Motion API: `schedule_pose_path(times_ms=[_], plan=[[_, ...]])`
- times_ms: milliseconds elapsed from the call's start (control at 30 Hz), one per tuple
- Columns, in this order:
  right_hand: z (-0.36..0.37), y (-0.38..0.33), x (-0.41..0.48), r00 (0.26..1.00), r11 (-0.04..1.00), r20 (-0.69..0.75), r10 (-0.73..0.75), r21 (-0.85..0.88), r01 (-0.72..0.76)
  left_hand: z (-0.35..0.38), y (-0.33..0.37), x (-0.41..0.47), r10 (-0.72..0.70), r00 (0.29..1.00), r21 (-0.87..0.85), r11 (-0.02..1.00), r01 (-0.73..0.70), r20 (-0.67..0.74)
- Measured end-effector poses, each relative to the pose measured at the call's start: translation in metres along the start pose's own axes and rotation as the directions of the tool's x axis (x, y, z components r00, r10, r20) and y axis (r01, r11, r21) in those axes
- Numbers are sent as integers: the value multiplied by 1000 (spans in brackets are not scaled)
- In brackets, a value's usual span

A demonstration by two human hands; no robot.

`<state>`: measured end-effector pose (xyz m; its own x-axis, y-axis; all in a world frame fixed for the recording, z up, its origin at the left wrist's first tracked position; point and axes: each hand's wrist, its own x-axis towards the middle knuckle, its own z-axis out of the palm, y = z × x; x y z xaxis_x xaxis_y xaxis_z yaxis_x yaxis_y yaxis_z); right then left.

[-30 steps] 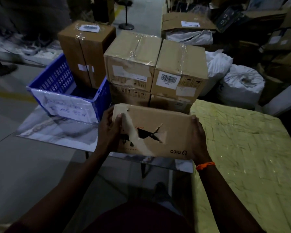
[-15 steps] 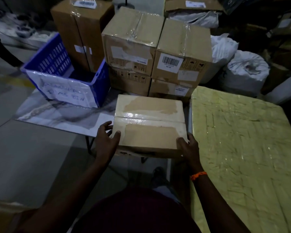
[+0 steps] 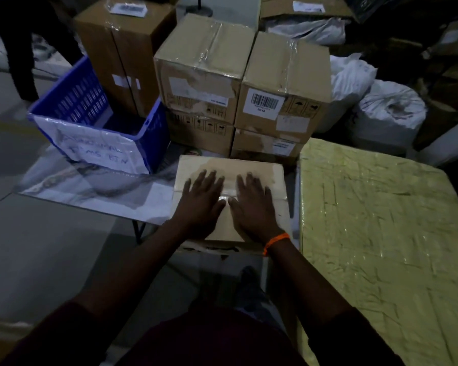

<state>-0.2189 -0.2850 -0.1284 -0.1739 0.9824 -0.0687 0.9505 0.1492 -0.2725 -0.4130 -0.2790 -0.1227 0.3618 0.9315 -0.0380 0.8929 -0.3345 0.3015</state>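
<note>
Cardboard fills the middle of the frame: we see a closed brown box lying flat at the near right end of a marble-patterned table. A strip of clear tape runs across its top. Both hands lie palm-down on that top face, side by side. The left hand covers the left half and the right hand the right half, and their thumbs nearly meet over the tape. The fingers of each hand are straight and slightly spread, flat against the cardboard and gripping nothing. The fingertips are blurred. An orange band circles the right wrist.

Just right of the box, a surface wrapped in crinkled yellow-green film takes up the right side of the frame. Left of centre, a blue slatted crate stands on the table with a handwritten paper sheet taped across its near wall. We cannot read the writing.

Directly behind the box, taped cartons are stacked two high, and one of them bears a barcode label. A taller carton stands at the upper left behind the crate. White sacks sit at the upper right.
</note>
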Motion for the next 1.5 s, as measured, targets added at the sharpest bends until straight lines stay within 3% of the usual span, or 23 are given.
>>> schedule_pose_path(times_ms=[167,500,700,900,1033,1100,1167,1267,1367,1500], plan=[[9,3,13,998,998,8,-61,-23,61,13,-2,9,43,999,82,996,-43,7],[2,10,5,996,997,57,-73,-17,74,9,-7,7,24,998,80,996,-28,50],[8,46,-32,988,988,-77,135,-67,-140,10,-33,-18,-40,999,97,995,39,7],[10,44,-34,985,990,-104,137,-24,-141,14,-35,-16,-43,999,65,997,43,-4],[5,41,-35,967,968,-86,241,89,-233,12,-30,-19,-86,994,-47,995,82,-73],[-3,38,-33,941,931,-100,324,212,-298,10,-29,-20,-186,976,-185,969,163,-113],[-11,33,-32,920,893,-105,377,306,-331,9,-30,-21,-319,939,-372,893,253,-127],[-17,34,-29,888,817,-50,458,418,-398,1,-30,-22,-441,891,-638,718,278,-107],[-25,44,-23,832,642,40,554,616,-457,-11,-29,-22,-461,886,-714,635,295,-44],[-50,45,-24,851,596,-32,524,728,-339,-23,-30,-14,-460,886,-729,624,280,-54]])
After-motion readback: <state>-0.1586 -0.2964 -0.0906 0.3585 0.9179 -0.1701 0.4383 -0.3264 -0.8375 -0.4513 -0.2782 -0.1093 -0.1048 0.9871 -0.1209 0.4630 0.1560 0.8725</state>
